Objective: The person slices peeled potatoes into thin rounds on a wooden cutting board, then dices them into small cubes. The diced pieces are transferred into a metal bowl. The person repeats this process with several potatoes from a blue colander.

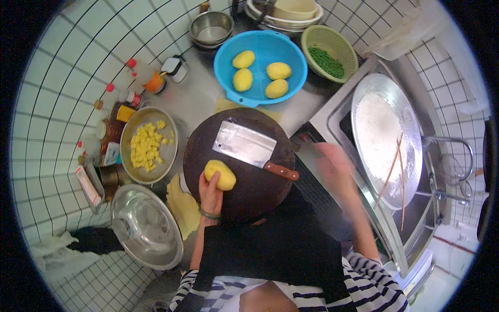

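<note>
In my left hand (211, 197) is a peeled yellow potato (220, 175), held over the left side of a round dark chopping block (241, 199). A cleaver (245, 144) lies flat on the block. Its wooden handle (281, 171) points to the lower right, past the block's edge. My right hand (334, 163) is off to the right of that handle, blurred by motion, so its fingers and anything in them cannot be made out. Beyond the block, a blue plastic colander (257, 41) holds several more peeled potatoes (278, 71).
Left of the block sits a metal bowl (170, 163) of diced potato (145, 146), near a steel basin (152, 226) and a yellow cloth (182, 208). Bottles and jars (111, 130) line the tiled wall. A green basket (349, 43) holds chopped greens. Chopsticks (390, 173) rest across a large metal bowl (414, 117) over the sink.
</note>
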Demonstrator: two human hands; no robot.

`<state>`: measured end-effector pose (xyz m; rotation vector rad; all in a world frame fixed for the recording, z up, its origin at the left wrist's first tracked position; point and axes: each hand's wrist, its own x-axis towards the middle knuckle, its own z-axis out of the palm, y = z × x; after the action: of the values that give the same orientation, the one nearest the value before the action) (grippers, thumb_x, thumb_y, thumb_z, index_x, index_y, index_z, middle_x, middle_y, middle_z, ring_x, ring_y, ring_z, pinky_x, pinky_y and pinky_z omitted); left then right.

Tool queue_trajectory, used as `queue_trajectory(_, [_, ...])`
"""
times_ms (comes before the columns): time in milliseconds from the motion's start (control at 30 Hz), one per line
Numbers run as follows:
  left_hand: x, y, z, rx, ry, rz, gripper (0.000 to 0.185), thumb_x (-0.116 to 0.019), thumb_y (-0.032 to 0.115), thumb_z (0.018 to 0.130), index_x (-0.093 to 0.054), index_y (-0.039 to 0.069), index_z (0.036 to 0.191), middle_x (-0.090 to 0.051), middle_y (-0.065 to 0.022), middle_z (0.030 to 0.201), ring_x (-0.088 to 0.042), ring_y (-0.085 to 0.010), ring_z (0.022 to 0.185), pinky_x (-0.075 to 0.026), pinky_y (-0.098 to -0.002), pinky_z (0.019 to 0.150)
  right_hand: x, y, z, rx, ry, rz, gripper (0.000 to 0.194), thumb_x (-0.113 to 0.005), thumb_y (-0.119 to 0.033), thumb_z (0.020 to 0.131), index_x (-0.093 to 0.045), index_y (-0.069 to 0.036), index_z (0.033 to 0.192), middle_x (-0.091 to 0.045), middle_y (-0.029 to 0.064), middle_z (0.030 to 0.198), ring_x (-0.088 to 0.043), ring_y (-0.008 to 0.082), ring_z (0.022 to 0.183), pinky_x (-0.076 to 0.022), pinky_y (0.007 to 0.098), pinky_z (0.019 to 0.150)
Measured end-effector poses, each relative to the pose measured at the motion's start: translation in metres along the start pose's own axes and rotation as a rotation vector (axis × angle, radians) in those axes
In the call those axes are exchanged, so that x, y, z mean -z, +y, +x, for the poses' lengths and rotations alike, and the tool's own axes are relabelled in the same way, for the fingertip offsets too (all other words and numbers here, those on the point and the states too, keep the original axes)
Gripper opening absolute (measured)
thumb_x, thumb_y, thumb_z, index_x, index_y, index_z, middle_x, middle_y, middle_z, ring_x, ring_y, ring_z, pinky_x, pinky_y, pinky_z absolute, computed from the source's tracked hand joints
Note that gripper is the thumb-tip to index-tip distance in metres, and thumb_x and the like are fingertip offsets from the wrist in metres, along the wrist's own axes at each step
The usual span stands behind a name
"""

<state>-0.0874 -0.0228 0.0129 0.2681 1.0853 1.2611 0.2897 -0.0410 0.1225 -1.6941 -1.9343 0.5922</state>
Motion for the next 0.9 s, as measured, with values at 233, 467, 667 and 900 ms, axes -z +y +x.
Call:
queue_trajectory(233, [-0.014, -0.022, 0.005, -0.362, 0.103, 0.392, 0.064, -0.075, 0.009, 0.084, -0.039, 0.001, 0.136, -0.052, -0.0118, 0.127, -0.054, -0.0211, 0.115, -0.046, -0.0339, 0.099, -0.154, -0.040, 0.055, 0.006, -0.328, -0.412, 0.070, -0.080, -0.019, 0.066, -0.048, -0.009, 0.128, -0.056, 0.0174, 0.097, -0.055, 0.0384, 0.099, -0.0486, 0.0484, 0.083])
queue_trajectory(467, [0.013, -0.012, 0.017, -0.324, 0.197, 0.599, 0.065, -0.076, 0.028, 0.085, -0.045, 0.002, 0.135, -0.054, -0.0146, 0.125, -0.059, -0.0228, 0.106, -0.050, -0.0346, 0.087, -0.124, -0.061, 0.070, -0.165, -0.474, 0.113, 0.059, -0.067, -0.015, 0.077, -0.043, -0.005, 0.129, -0.065, 0.0236, 0.087, -0.064, 0.0390, 0.067, -0.0515, 0.0465, 0.064])
queue_trajectory(667, [0.007, -0.005, 0.017, -0.314, 0.259, 0.697, 0.061, -0.078, 0.024, 0.084, -0.046, 0.004, 0.132, -0.059, -0.0102, 0.116, -0.059, -0.0181, 0.103, -0.051, -0.0326, 0.087, -0.091, -0.102, 0.070, -0.175, -0.480, 0.333, 0.030, -0.058, -0.024, 0.095, -0.061, -0.001, 0.115, -0.063, 0.0237, 0.071, -0.063, 0.0383, 0.062, -0.0493, 0.0390, 0.058])
queue_trajectory(900, [-0.002, -0.015, 0.019, -0.360, 0.351, 0.517, 0.058, -0.082, 0.023, 0.078, -0.048, 0.004, 0.120, -0.058, -0.0096, 0.110, -0.057, -0.0180, 0.097, -0.048, -0.0321, 0.085, -0.088, -0.124, 0.054, -0.123, -0.522, 0.199, 0.026, -0.057, -0.022, 0.095, -0.065, -0.003, 0.112, -0.063, 0.0280, 0.073, -0.065, 0.0445, 0.069, -0.0518, 0.0502, 0.061])
